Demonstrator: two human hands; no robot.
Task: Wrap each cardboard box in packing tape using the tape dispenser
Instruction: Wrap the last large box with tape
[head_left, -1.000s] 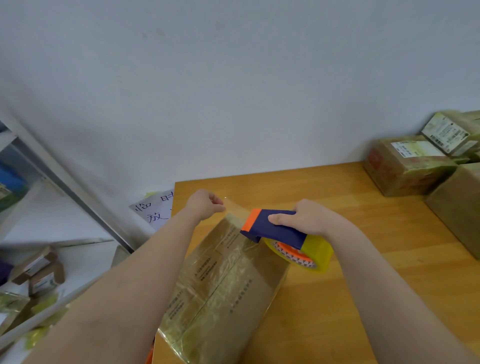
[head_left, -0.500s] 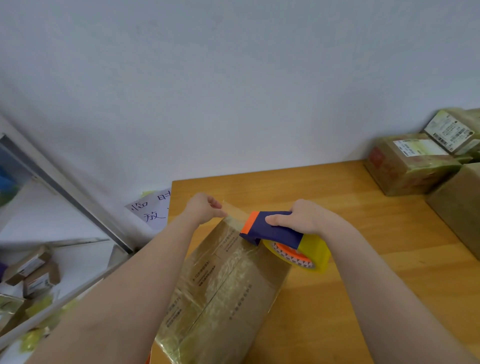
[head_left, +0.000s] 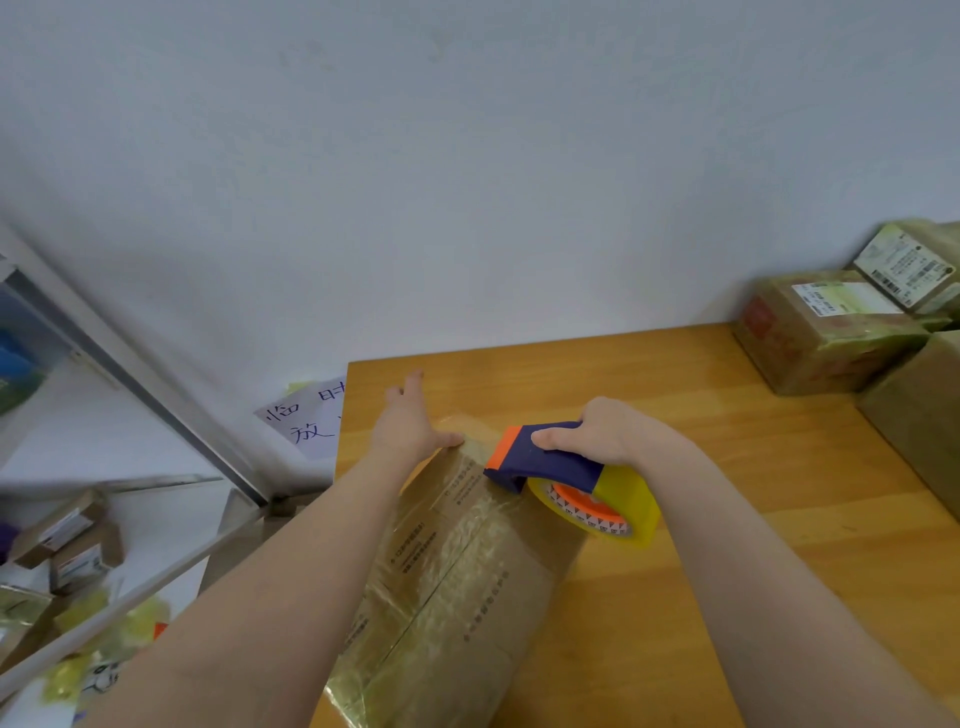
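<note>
Left hand (head_left: 408, 423) lying flat, fingers spread, on box (head_left: 457, 571) far end; right hand (head_left: 605, 434) gripping tape dispenser (head_left: 566, 480) on it.

Handwritten note (head_left: 306, 423) beside wooden table (head_left: 727, 441)

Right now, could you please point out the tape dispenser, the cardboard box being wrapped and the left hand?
tape dispenser (head_left: 550, 467): head view, dark blue handle.
cardboard box (head_left: 467, 587): head view, taped top face.
left hand (head_left: 410, 428): head view, back of the hand.
</note>
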